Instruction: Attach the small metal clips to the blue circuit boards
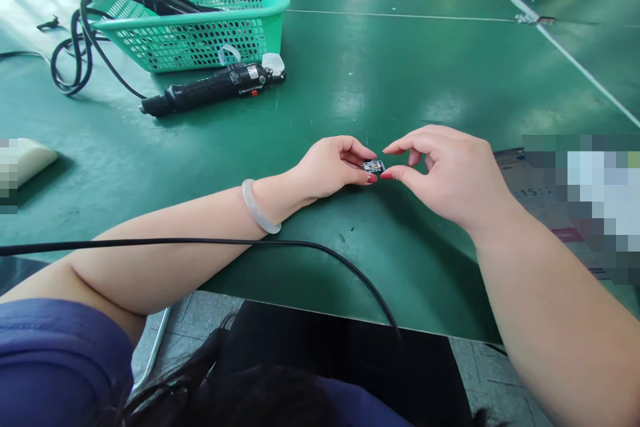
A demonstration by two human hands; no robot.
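Note:
A small dark part with whitish markings point(374, 167), perhaps a little circuit board, is pinched between the thumb and fingers of my left hand point(333, 163). Just to its right, my right hand point(450, 173) has thumb and forefinger spread, with nothing visible between them. Its thumb tip lies very near the part's right edge; whether they touch I cannot tell. Both hands are low over the green tabletop point(350, 100). A pale bangle point(260, 207) circles my left wrist.
Beyond my left arm, a black electric screwdriver point(210, 88) lies before a green perforated basket point(200, 40) with coiled black cable. A black cable point(320, 245) crosses over my left forearm. Printed sheets point(530, 193) lie at right. Small items and wires line the far edge.

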